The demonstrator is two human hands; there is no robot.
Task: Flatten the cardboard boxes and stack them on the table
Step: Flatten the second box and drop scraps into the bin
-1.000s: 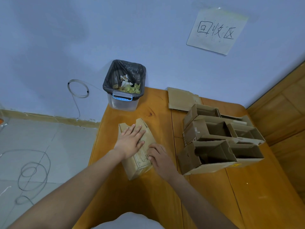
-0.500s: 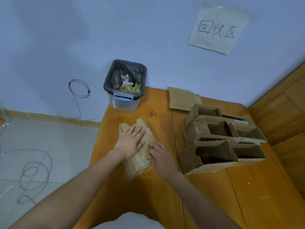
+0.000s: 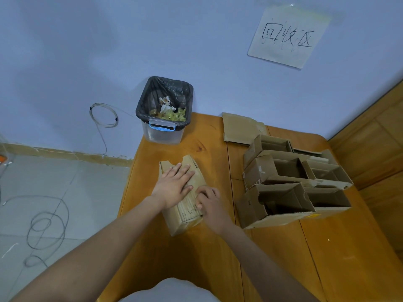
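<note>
In the middle of the frame a flattened cardboard box (image 3: 183, 197) lies on the wooden surface (image 3: 218, 258), with its long side running from upper left to lower right. The left hand (image 3: 174, 188) rests flat on the upper half of this box; its grip is apart, the fingers straight and a little spread, pointing to the upper right. The right hand (image 3: 210, 203) is just beside it, at the right edge of the box. Its fingers are bent and the fingertips press on the cardboard near a printed label. I cannot tell if this grip is holding the edge or only pressing down on it. The lower end of the box shows below both hands and looks slightly raised.

At the right of the frame stands a group of open cardboard boxes (image 3: 292, 182), not flattened, close together on the same surface and well apart from the hands. Behind them, near the wall, lies one flat cardboard piece (image 3: 239, 129).

At the far edge of the surface, in the upper middle, stands a clear bin (image 3: 163, 131) with a black bag and some waste inside. A paper sign (image 3: 287, 38) with handwritten characters hangs on the wall at the upper right.
</note>
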